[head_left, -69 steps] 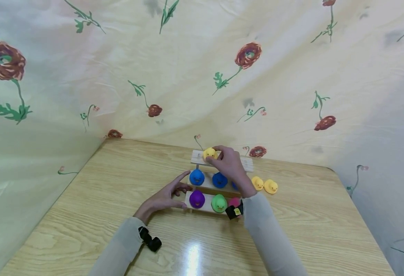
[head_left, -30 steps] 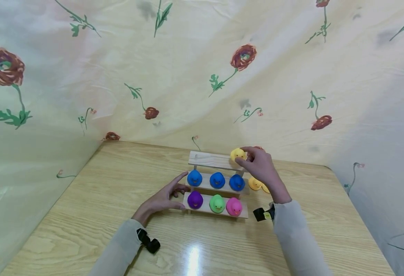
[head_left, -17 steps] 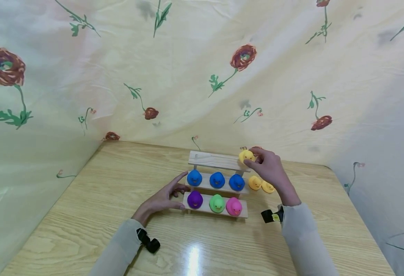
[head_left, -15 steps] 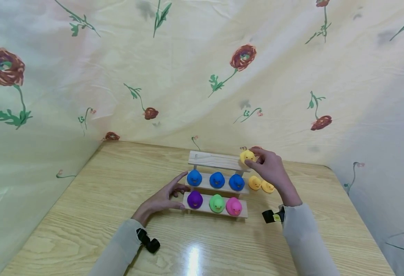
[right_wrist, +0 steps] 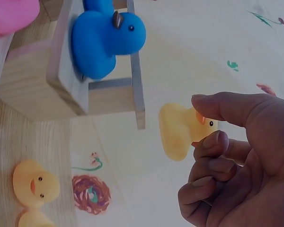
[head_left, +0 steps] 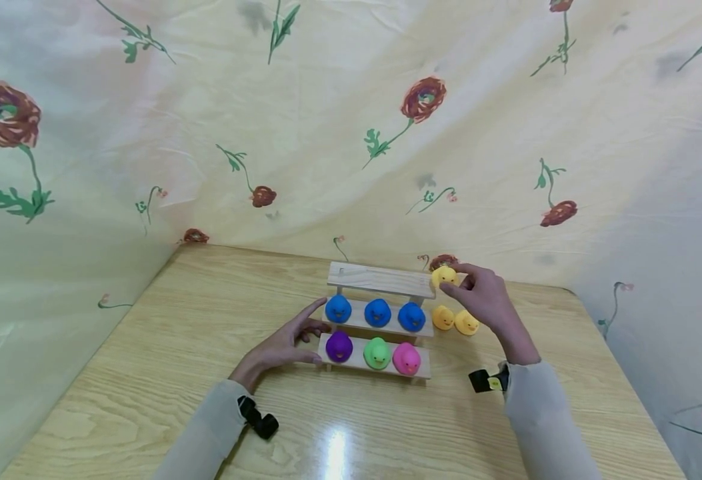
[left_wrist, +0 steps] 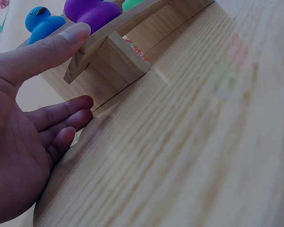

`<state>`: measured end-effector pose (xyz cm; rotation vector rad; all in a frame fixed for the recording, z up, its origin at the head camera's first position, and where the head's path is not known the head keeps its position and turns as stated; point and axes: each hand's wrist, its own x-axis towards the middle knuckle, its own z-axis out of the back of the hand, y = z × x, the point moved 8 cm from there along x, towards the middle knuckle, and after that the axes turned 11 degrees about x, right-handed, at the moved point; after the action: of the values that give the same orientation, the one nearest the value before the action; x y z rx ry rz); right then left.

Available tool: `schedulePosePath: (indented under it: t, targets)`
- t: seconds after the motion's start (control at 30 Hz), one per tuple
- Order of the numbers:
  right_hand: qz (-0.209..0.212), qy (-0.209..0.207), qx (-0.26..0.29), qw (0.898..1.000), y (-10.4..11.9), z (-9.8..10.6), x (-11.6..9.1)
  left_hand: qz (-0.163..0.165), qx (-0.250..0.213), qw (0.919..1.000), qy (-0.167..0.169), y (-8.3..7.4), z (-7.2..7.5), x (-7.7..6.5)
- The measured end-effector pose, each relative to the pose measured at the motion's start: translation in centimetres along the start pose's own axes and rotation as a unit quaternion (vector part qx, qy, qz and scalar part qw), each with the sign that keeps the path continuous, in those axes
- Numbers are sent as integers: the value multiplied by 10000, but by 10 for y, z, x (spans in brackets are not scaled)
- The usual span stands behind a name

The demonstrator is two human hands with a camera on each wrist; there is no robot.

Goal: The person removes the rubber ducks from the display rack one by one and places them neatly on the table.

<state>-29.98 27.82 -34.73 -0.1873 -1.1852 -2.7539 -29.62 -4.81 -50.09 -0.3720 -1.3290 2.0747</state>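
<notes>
A yellow toy duck (head_left: 443, 277) hangs just off the right end of the top shelf of a wooden three-tier rack (head_left: 381, 278). My right hand (head_left: 484, 297) pinches it between thumb and fingers; in the right wrist view the duck (right_wrist: 174, 132) is apart from the rack. At the rack's left end, my left hand (head_left: 285, 343) has its thumb on the lower shelf's end and its index finger extended to the middle shelf; the other fingers bend loosely. Three blue ducks (head_left: 377, 313) line the middle shelf. Purple (head_left: 339, 347), green (head_left: 377, 354) and pink ducks (head_left: 407, 359) occupy the lowest.
Two more yellow ducks (head_left: 467, 323) sit on the wooden table (head_left: 147, 347) right of the rack, below my right hand. A flowered cloth (head_left: 327, 133) hangs close behind the table and along both sides.
My right hand has carried the yellow duck rightward along the top shelf and past its right end. That shelf now shows bare. The left hand keeps its place at the rack.
</notes>
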Motion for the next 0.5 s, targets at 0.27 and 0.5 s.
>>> schedulePosePath:
  t: [0.27,0.5]
  targets:
    - [-170,-52,-19,9998,-18,8,-6,-56,30,10000,11,-1,0,1]
    - [-272,-129,-89,9995,-28,14,-11,-48,50,10000,13,-2,-1,-1]
